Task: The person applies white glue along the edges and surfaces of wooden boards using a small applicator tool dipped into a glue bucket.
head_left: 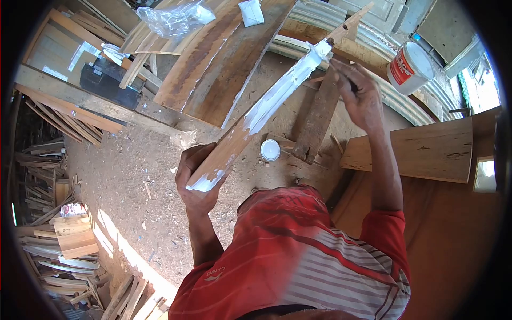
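Note:
A long wooden board (234, 140) slants up and away before me, its upper face smeared with white paste (288, 88). More white coats its near end. My left hand (198, 173) is wrapped round that near end from below. Beside the far end is my right hand (360, 92), its fingers stretched toward the paste-covered tip and its thumb apart; I make out no tool in it. Whether those fingertips touch the board I cannot tell. Below, on the ground, stands a small round can (270, 150) with a white top.
Wide planks (213, 69) bear a clear plastic bag (176, 18) and a white packet (251, 12). A white bucket with a red label (410, 68) stands at upper right. A dark timber (318, 120) lies near the can. Stacked wood offcuts (58, 256) line the left; a wooden panel (416, 149) is at right.

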`<action>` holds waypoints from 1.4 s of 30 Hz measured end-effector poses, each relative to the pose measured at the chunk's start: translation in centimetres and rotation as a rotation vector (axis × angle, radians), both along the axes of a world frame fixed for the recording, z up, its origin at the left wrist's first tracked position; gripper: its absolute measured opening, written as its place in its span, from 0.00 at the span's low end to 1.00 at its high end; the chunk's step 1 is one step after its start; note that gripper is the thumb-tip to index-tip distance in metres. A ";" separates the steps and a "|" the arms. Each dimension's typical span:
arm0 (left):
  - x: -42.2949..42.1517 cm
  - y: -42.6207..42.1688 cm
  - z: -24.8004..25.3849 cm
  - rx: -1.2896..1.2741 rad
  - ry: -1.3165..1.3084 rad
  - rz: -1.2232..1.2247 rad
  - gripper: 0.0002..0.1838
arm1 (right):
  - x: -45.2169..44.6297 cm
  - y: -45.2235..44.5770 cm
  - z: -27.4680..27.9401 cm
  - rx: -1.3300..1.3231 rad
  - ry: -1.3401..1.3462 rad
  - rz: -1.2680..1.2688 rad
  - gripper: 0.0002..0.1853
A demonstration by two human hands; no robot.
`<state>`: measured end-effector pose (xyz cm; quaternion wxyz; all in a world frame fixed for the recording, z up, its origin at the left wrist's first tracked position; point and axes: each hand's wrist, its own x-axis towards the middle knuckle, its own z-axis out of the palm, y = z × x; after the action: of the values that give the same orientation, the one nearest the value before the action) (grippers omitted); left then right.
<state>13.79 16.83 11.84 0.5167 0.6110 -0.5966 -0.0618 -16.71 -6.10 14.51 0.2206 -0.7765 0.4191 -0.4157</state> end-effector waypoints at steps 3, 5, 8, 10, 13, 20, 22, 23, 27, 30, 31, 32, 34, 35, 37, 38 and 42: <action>-0.1 -0.1 0.0 -0.011 0.003 -0.001 0.30 | 0.9 3.4 0.1 -0.090 0.039 0.099 0.19; 0.0 0.1 -0.3 0.007 0.019 0.014 0.30 | 1.2 4.7 -0.1 -0.126 -0.004 0.202 0.19; 0.0 0.3 -0.4 0.043 0.049 0.026 0.31 | 1.1 5.4 0.3 -0.034 -0.105 0.247 0.19; 0.0 0.4 -0.5 0.054 0.060 0.029 0.31 | 0.4 4.4 1.1 0.082 -0.092 0.103 0.19; 0.0 0.4 -0.6 0.051 0.056 0.024 0.31 | -0.5 0.5 -0.9 -0.090 -0.074 -0.021 0.18; 0.0 0.3 -0.3 0.034 0.038 -0.002 0.32 | 0.9 2.2 -0.1 -0.048 -0.013 -0.012 0.18; 0.0 0.3 -0.3 0.047 0.057 0.007 0.32 | 2.0 4.8 0.6 -0.049 -0.028 0.073 0.18; -0.1 0.4 -0.3 0.059 0.073 0.016 0.32 | 2.4 5.7 0.4 -0.113 -0.018 0.133 0.19; -0.1 0.4 -0.4 0.067 0.094 0.021 0.32 | 2.8 7.7 1.1 -0.211 -0.025 0.354 0.19; 0.0 0.4 -0.6 0.049 0.061 0.008 0.32 | 1.6 5.5 1.9 -0.105 0.044 0.179 0.19; 0.1 0.4 -0.7 0.045 0.061 0.004 0.32 | 1.3 4.2 1.6 -0.117 0.026 0.087 0.19; 0.2 0.4 -0.8 0.043 0.061 -0.002 0.32 | 1.1 2.7 1.1 -0.126 0.008 -0.007 0.19; 0.4 0.5 -1.0 0.040 0.061 -0.017 0.31 | 0.0 -0.4 -0.3 -0.038 -0.024 -0.099 0.17; 0.5 0.4 -1.1 0.035 0.060 -0.023 0.31 | -0.1 -1.1 -0.4 0.004 -0.040 -0.145 0.17; 0.6 0.3 -1.0 0.030 0.060 -0.027 0.31 | -0.1 -0.5 -0.5 -0.008 0.030 -0.077 0.17; 0.6 0.2 -0.8 0.031 0.062 -0.024 0.31 | 0.3 0.5 -0.5 -0.037 0.028 -0.018 0.18; 0.6 0.2 -0.8 0.044 0.097 -0.016 0.29 | 2.5 6.5 -0.6 -0.169 0.029 0.291 0.21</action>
<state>14.40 17.03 11.04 0.5310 0.6135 -0.5744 -0.1085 -14.26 0.40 13.92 0.2065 -0.8506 0.2688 -0.4019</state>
